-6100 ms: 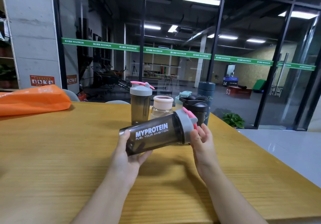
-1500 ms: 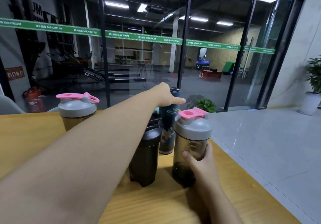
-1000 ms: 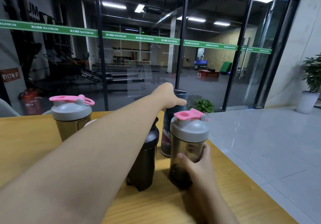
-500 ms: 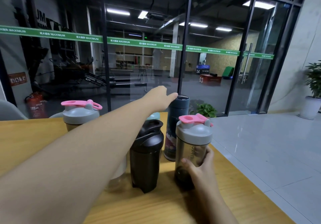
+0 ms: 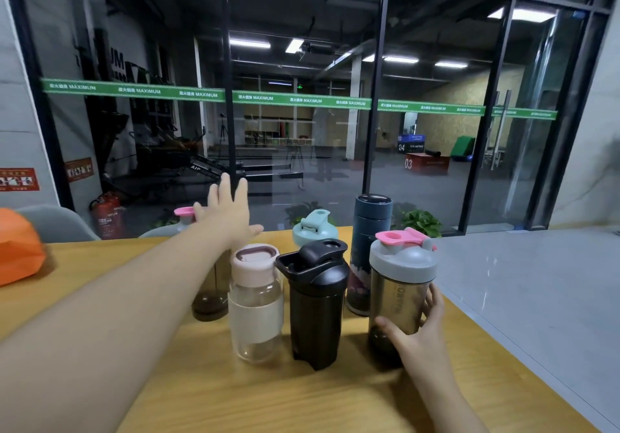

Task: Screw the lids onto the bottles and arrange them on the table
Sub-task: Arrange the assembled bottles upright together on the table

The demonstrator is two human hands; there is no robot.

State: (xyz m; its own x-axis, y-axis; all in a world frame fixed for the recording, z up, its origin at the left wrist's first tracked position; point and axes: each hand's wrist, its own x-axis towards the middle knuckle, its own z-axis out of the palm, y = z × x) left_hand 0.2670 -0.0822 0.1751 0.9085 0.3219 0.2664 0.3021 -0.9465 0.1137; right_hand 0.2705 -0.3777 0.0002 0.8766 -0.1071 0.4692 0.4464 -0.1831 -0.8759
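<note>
While right hand point(image 5: 417, 335) grips grey-lidded shaker point(image 5: 401, 285), left hand point(image 5: 228, 214) outstretched, fingers spread, empty.

"maximum" on green glass strip point(image 5: 302, 100)

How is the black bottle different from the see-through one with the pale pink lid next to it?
The black bottle is dark all over, so you cannot see inside; the clear bottle shows right through. The black bottle is taller, with a black flip-top lid; the clear bottle is shorter, with a flat pale pink lid and a frosted band around its middle. Both stand upright, lids on, side by side on the wooden table.
</note>
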